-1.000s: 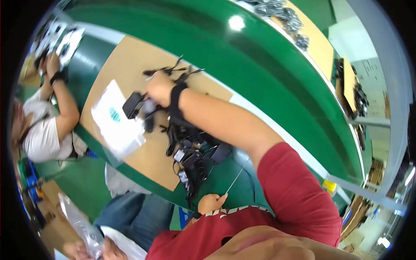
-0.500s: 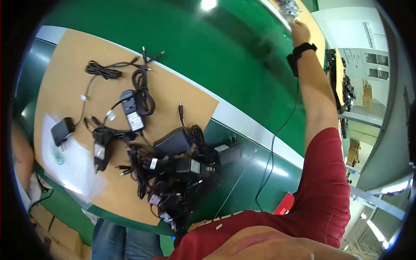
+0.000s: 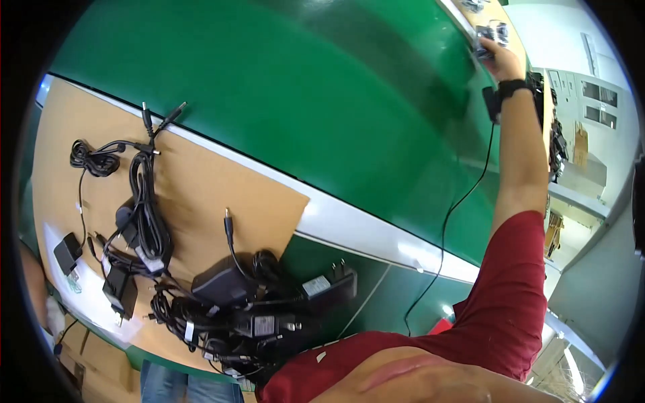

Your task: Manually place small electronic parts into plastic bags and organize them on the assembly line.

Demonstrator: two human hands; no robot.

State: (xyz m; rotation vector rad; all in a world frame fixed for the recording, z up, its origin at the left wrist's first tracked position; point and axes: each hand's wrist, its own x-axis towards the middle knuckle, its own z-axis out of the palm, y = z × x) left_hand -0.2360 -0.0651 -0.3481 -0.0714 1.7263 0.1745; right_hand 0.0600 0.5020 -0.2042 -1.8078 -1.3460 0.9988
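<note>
Bright light glares off the white strip (image 3: 356,228); edges curve.

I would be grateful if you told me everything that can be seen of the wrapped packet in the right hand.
The wrapped packet looks small and uneven, with dark contents inside clear, glossy, crinkled plastic that catches pale glints. It is held at the fingers of the right hand, which covers part of it. It is at the upper right of the view, over or on the tan surface; which of the two cannot be told. The contents are too small to identify.
</note>
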